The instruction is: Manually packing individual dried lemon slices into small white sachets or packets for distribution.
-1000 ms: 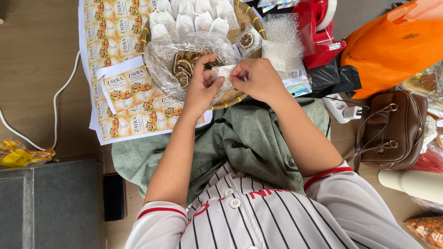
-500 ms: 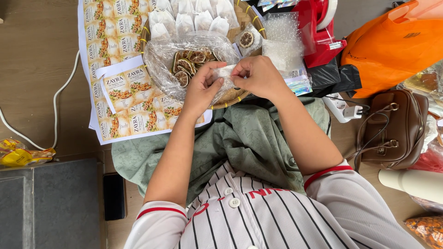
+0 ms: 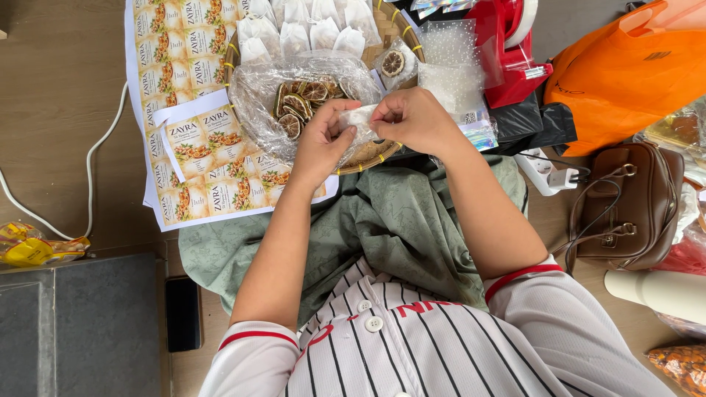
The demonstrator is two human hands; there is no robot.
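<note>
Head view: left hand [image 3: 318,147] and right hand [image 3: 415,121] pinch a small clear pouch [image 3: 360,121] over the basket [image 3: 393,33] front edge; filling step, next needs steady sealing.

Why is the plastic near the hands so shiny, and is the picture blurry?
Head view: even daylight glints off the crinkled clear plastic bag of dried fruit slices; the left hand, right hand and small white packet look sharp; shadows are soft, and the edges bend slightly.
</note>
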